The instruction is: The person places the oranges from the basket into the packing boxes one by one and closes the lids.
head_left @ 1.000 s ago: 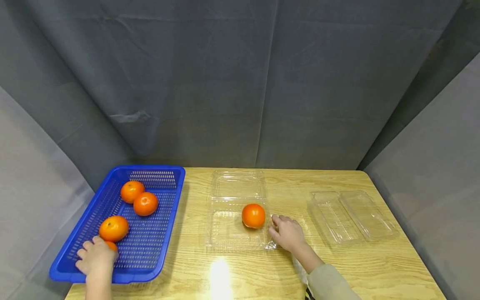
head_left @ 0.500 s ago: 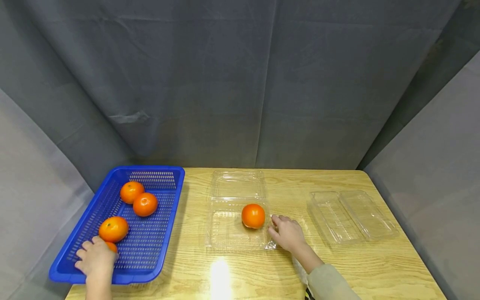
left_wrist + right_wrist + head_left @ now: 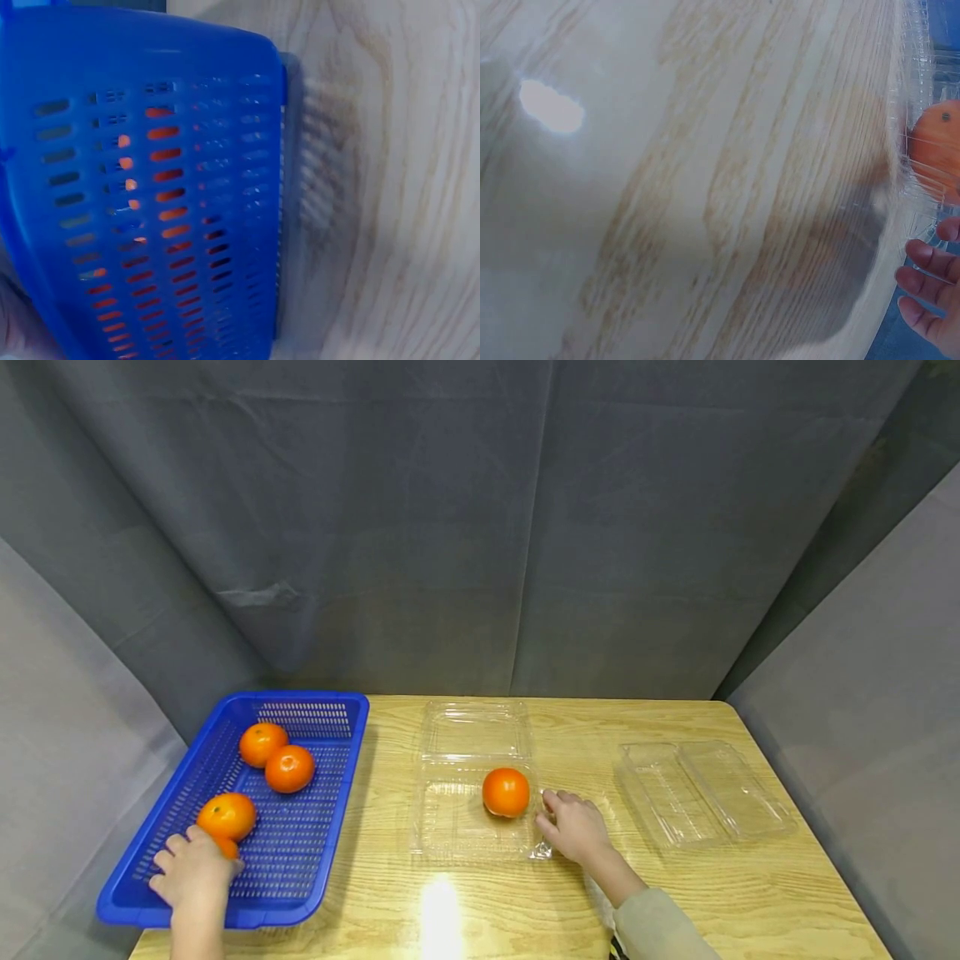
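Observation:
In the head view my left hand (image 3: 191, 871) reaches into the near left corner of the blue basket (image 3: 341, 827). Its fingers and thumb curl round an orange (image 3: 227, 847), mostly covered by the hand. Right behind this fruit sits another orange (image 3: 227, 817). My right hand (image 3: 576, 829) is beside an opened clear plastic clamshell box (image 3: 450, 839), fingertips right at its right edge, holding nothing. One orange (image 3: 506, 792) rests in the right part of that box. The right wrist view shows the right fingers (image 3: 928, 259) loosely bent below the box.
Two more oranges, a rear one (image 3: 263, 744) and one touching it (image 3: 290, 768), lie farther back in the basket. A second opened clear box (image 3: 708, 793) lies on the wooden table (image 3: 517, 910) at right. Grey curtains (image 3: 420, 527) enclose the back and sides.
The left hand has shifted very slightly, and a little more of the orange under it shows. The right hand and the boxes stay where they were.

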A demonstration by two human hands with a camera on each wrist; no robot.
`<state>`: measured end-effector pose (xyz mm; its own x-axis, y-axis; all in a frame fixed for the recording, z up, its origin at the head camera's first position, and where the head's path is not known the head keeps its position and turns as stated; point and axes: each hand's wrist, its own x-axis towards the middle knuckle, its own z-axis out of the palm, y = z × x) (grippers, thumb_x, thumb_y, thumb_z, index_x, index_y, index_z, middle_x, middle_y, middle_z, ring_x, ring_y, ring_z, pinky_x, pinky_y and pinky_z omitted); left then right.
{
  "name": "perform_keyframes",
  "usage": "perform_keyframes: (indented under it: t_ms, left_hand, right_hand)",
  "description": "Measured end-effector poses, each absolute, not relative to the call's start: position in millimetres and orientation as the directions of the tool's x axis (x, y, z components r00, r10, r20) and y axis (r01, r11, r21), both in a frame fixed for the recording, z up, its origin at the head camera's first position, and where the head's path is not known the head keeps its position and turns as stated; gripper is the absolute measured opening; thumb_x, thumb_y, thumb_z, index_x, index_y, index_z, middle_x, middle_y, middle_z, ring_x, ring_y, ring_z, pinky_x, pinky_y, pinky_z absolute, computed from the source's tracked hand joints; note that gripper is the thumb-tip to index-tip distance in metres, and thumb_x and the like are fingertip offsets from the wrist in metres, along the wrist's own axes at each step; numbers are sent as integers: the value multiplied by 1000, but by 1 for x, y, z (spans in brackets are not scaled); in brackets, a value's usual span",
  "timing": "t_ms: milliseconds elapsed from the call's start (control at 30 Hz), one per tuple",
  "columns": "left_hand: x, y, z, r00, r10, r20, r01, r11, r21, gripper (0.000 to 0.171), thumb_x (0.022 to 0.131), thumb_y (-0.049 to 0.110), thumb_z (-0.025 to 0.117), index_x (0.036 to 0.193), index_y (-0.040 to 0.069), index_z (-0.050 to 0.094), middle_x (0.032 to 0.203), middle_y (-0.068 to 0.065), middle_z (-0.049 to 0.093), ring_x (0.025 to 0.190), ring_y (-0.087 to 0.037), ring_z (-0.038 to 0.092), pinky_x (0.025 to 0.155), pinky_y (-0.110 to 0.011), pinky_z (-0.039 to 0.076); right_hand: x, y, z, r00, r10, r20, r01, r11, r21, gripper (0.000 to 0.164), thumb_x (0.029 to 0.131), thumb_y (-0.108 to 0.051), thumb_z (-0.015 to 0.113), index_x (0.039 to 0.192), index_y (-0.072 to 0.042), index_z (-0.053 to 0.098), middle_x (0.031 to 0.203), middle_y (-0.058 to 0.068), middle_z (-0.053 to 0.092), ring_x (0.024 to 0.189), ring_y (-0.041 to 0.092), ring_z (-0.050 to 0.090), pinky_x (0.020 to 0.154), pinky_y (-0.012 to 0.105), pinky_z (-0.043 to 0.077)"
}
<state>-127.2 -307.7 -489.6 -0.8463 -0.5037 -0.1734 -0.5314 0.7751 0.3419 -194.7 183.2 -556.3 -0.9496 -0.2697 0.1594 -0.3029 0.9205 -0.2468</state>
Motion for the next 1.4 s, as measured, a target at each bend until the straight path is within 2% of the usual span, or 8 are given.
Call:
perform_keyframes:
  t_ms: [267,667,900,1133,1400]
  left_hand:
    - [-126,-294,-472,-870,-475,-133,-491,803,337,87,69,18,75,126,-20,21,115,-44,23,108,-60,22,85,-70,24]
    - [-128,-268,-455,-913,-407,41,-366,859,359,78,67,17,76,119,-18,29,110,-39,30,101,-57,29,76,-67,30]
    - [-132,-247,-453,-934,-331,134,-267,897,353,80,64,16,80,122,-13,33,115,-38,31,105,-57,30,79,-68,30]
    - [-137,-227,-450,-934,-265,240,-172,921,351,81,60,14,82,121,-11,37,114,-33,36,103,-51,34,79,-64,31]
    - [-143,-210,-447,-903,-194,384,-66,945,321,80,54,11,85,119,-7,42,114,-29,40,104,-46,36,76,-60,34]
  right_hand:
    - [-195,183,-557,-951,-267,155,-298,924,-239,12,84,-29,56,80,-19,51,68,-6,46,66,15,48,56,32,37]
    - [-194,183,-555,-950,-270,157,-301,925,-232,13,83,-29,56,79,-19,50,66,-6,44,65,15,47,56,32,36]
    - [-194,183,-556,-946,-273,174,-309,924,-226,13,83,-29,56,78,-19,50,66,-6,44,66,16,47,57,32,36]
    - [-194,183,-556,-941,-281,188,-320,922,-220,14,83,-29,56,77,-19,49,67,-6,44,67,16,47,55,32,35]
    - [-194,183,-555,-945,-280,169,-313,924,-219,13,85,-30,55,79,-19,51,68,-6,46,68,16,48,56,31,35]
